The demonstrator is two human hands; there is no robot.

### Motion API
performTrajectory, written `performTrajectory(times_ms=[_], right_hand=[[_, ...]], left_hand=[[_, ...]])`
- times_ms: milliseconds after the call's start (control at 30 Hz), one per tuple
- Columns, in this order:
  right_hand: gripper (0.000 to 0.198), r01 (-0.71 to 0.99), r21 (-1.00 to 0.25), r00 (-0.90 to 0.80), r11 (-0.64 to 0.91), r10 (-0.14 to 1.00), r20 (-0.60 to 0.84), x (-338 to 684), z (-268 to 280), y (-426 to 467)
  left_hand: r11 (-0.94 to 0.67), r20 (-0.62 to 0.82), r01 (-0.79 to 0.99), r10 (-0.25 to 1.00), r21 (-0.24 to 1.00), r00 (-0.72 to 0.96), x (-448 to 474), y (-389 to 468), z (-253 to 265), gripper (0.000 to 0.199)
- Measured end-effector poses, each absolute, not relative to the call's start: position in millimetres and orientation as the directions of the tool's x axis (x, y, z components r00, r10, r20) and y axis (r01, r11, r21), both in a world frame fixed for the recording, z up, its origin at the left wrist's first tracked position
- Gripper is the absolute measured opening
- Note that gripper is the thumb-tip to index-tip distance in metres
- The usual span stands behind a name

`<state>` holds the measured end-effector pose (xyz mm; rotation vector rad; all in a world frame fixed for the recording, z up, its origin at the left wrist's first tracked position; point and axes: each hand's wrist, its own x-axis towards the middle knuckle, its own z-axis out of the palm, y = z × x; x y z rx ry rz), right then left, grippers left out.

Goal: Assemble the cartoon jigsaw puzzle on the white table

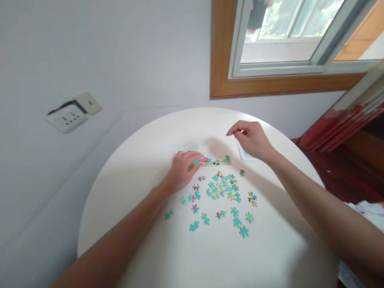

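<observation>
My left hand (183,170) lies at the left end of a joined strip of jigsaw puzzle (222,162), its fingers and thumb curled around that end. The strip is a narrow row with green, pink and yellow parts, and a piece sticks up at its right end. My right hand (251,138) is raised over the table to the right of the strip, its fingers drawn together in a pinch. Whether a piece is between those fingertips I cannot tell. Nearer to me lies a loose pile of mostly green puzzle pieces (222,187).
Several single pieces (194,226) lie scattered around the pile on the round white table (120,200). Partly under my right hand is a white card (244,154) with a green print. A wall with a socket (70,119) and a window (276,48) stand behind.
</observation>
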<state>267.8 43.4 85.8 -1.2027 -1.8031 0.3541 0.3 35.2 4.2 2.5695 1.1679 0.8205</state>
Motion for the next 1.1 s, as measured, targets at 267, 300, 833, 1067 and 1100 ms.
performTrajectory(times_ms=[267, 300, 833, 1067, 1100], right_hand=[[0.030, 0.676, -0.672, -0.003, 0.302, 0.913, 0.408, 294.5, 54.0, 31.3], [0.029, 0.692, -0.659, -0.016, 0.295, 0.919, 0.394, 297.9, 48.1, 32.2], [0.018, 0.693, -0.635, -0.228, 0.340, 0.940, 0.254, 310.3, 43.4, 30.5], [0.017, 0.701, -0.613, -0.260, 0.364, 0.931, 0.256, 311.3, 37.8, 32.7], [0.017, 0.703, -0.610, -0.261, 0.367, 0.930, 0.258, 311.5, 37.2, 32.7]], left_hand=[[-0.481, 0.396, 0.771, 0.860, 0.418, 0.322, -10.9, 45.8, -3.2, 0.027], [-0.452, 0.381, 0.784, 0.875, 0.425, 0.298, -12.1, 46.5, -3.9, 0.028], [-0.325, 0.230, 0.819, 0.943, 0.473, 0.241, -11.8, 45.6, 6.3, 0.041], [-0.331, 0.242, 0.819, 0.940, 0.469, 0.242, -10.1, 45.4, 8.4, 0.039], [-0.335, 0.243, 0.819, 0.938, 0.465, 0.246, -10.0, 45.4, 8.5, 0.038]])
